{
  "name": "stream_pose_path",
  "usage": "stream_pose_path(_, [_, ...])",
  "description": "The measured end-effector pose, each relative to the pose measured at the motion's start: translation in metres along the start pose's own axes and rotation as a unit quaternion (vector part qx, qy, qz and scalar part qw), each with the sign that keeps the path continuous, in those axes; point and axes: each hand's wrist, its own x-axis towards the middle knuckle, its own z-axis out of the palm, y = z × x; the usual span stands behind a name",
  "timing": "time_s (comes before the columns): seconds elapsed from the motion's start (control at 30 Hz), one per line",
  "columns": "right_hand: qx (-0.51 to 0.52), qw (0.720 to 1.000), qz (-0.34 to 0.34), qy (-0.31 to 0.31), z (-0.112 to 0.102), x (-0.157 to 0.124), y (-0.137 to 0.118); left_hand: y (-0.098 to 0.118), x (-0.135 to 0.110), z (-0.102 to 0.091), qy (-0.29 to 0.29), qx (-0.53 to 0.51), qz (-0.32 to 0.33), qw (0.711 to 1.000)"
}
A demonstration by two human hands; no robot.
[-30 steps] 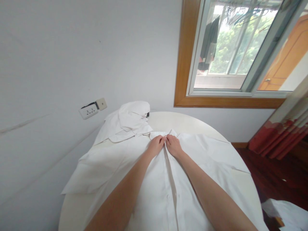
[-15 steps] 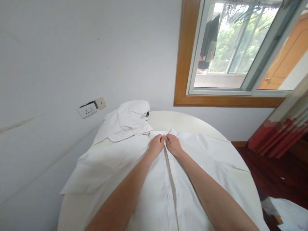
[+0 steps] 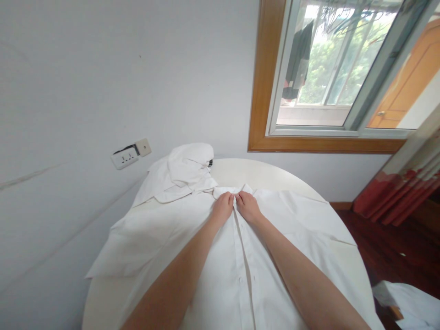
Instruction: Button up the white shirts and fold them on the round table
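A white button-up shirt (image 3: 220, 284) lies spread front side up, its collar at the far end and its sleeves out to both sides. Just below the collar, my left hand (image 3: 223, 205) is closed in a pinch on the left front edge. Close beside it, my right hand (image 3: 246, 205) pinches the right front edge. The fingertips of both hands nearly meet and hide the top button area. Lower down, the two front edges lie slightly apart, with buttons showing along the placket.
The shirt rests on a round white table (image 3: 261, 169) against the wall. Crumpled white cloth (image 3: 182, 165) is heaped at the back left, near a wall socket (image 3: 124, 157). More white cloth (image 3: 412, 300) lies low at the right. A red and cream curtain (image 3: 395, 192) hangs beside the window.
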Motion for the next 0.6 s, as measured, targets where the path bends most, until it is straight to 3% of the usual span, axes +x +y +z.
stream_pose_path(0.3, [0.008, 0.999, -0.035, 0.011, 0.000, 0.002, 0.002, -0.007, 0.004, 0.000, -0.004, -0.096, -0.004, 0.995])
stream_pose_path(0.6, [0.138, 0.986, -0.070, 0.060, 0.000, 0.003, 0.013, -0.008, 0.004, -0.001, 0.009, -0.119, 0.009, 0.993])
